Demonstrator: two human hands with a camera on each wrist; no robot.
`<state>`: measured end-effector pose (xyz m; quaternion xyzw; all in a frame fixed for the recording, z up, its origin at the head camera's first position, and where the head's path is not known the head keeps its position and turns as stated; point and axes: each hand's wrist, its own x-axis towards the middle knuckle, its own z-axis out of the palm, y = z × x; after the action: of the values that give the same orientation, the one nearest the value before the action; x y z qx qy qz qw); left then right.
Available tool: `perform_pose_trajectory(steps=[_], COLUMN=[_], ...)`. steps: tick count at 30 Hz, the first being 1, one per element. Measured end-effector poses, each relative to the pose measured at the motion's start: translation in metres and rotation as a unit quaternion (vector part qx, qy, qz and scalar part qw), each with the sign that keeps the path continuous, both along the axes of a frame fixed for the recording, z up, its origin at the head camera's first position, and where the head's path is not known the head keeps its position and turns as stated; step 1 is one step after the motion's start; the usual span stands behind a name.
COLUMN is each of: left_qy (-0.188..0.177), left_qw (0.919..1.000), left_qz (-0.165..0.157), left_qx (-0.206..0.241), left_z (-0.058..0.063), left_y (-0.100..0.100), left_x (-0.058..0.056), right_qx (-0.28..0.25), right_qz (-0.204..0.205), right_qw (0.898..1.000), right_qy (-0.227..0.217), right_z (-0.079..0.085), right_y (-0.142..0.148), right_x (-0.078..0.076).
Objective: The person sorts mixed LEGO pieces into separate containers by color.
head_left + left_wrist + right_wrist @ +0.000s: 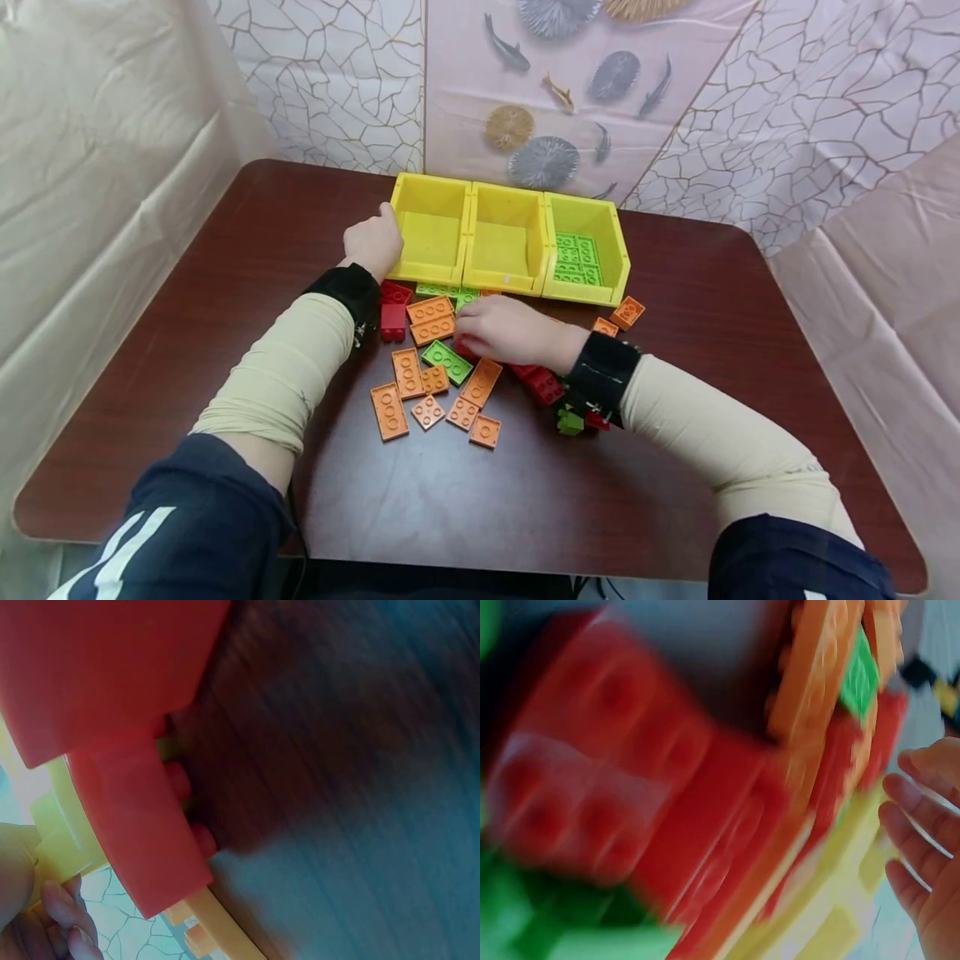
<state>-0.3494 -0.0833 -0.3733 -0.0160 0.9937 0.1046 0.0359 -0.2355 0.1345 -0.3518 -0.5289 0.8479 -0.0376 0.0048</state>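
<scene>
Now your left hand (373, 242) grips the left edge of the yellow bins (504, 242). In front of them, your right hand (512, 327) hovers, fingers loosely spread, at a red brick (464, 347).

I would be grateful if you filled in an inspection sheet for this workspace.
Surface: brown table, shiny near its front edge.
Job's things: three yellow bins side by side; green bricks in the rightmost; red bricks, orange bricks and more green ones loose in front.
Clutter: nothing seen.
Hands: left hand at the bins' left end, grip unclear; right hand over the loose bricks, fingers apart, contact unclear.
Cables: dark cable at the table's front edge; others below it.
Surroundings: patterned wall covering behind, pale drapes at both sides.
</scene>
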Motion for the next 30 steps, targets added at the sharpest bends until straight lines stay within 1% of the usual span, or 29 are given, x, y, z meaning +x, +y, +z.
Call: perform_pose_trajectory(steps=[3,6,9,12,18,23,27,30], left_qy=[-0.003,-0.003,-0.002,0.001,0.004,-0.001,-0.004,-0.002], left_qw=[1.0000,1.0000,1.0000,1.0000,1.0000,1.0000,1.0000,1.0000], left_qz=[-0.002,-0.004,-0.004,-0.004,-0.002,0.000,0.001,0.000], left_qx=[-0.001,-0.001,0.003,0.004,0.001,0.003,0.003,0.002], left_z=[0.000,0.000,0.000,0.000,0.001,0.000,-0.002,-0.002], left_y=[0.000,0.001,0.000,-0.001,-0.001,-0.001,-0.001,-0.001], left_x=[-0.001,-0.001,0.000,0.001,0.001,0.000,-0.001,-0.001], right_qx=[0.048,0.090,0.116,0.130,0.139,0.123,0.115,0.098], right_qz=[0.008,-0.002,-0.011,-0.019,-0.032,-0.027,-0.029,-0.038], right_qw=[0.999,0.995,0.992,0.989,0.987,0.990,0.991,0.993], right_qy=[0.021,0.039,0.051,0.061,0.071,0.068,0.057,0.048], right_z=[-0.005,-0.008,-0.011,-0.014,-0.021,-0.024,-0.021,-0.015], right_y=[-0.017,-0.027,-0.031,-0.034,-0.035,-0.036,-0.036,-0.035], right_x=[0.007,0.012,0.015,0.016,0.015,0.016,0.017,0.018])
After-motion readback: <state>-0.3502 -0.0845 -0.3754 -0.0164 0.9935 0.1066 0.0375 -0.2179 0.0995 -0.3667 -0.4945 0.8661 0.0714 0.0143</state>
